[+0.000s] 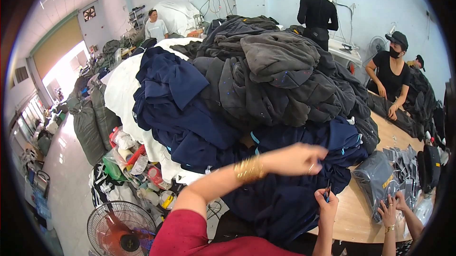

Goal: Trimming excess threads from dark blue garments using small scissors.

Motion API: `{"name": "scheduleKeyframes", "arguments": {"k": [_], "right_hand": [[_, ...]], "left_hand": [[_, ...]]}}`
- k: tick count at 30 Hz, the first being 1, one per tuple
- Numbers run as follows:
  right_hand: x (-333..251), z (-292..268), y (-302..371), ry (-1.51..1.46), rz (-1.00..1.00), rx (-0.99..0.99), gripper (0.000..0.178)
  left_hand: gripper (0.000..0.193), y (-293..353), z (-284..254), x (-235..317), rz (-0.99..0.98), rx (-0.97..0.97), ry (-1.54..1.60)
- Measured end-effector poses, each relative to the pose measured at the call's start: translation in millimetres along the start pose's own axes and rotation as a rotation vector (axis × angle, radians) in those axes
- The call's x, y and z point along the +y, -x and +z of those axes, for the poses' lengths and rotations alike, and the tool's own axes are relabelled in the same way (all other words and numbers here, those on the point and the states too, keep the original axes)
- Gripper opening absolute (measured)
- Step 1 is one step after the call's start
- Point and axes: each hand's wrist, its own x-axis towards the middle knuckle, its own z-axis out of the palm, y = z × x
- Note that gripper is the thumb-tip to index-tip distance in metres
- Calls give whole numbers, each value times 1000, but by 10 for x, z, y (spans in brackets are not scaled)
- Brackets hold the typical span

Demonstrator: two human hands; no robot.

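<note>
My left hand (300, 159), below a wrist with gold bangles, reaches across the navy garments (285, 208) in front of me. Its fingers are smeared by motion, and whether they grip any cloth cannot be made out. Lower right, my right hand (327, 204) is closed round small thread snips (327, 192), their blades pointing up beside the navy cloth. Light-blue trim shows on some of the navy pieces. Behind them rises a big heap of dark grey garments (280, 61), with more navy cloth (175, 90) at its left.
At right, another person's hands (388, 212) press a plastic-bagged garment (375, 180) on the wooden table (349, 215). Farther off, a person in black (392, 75) handles dark cloth. A floor fan (121, 232) and a pile of plastic containers (154, 180) stand lower left.
</note>
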Motion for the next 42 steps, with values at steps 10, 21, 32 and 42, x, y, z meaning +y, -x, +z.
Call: {"name": "scheduleKeyframes", "arguments": {"k": [10, 21, 32, 42], "right_hand": [[-144, 143, 110, -79, -24, -18, 5], [-219, -85, 224, -153, -219, 22, 7], [-360, 53, 124, 136, -197, -86, 5], [-84, 219, 155, 427, -501, 88, 22]], "left_hand": [[42, -2139, -1307, 50, -535, -16, -58], [40, -300, 258, -216, -63, -670, 311], [33, 720, 593, -209, -214, -133, 510], [32, 810, 952, -578, -394, 93, 498]]}}
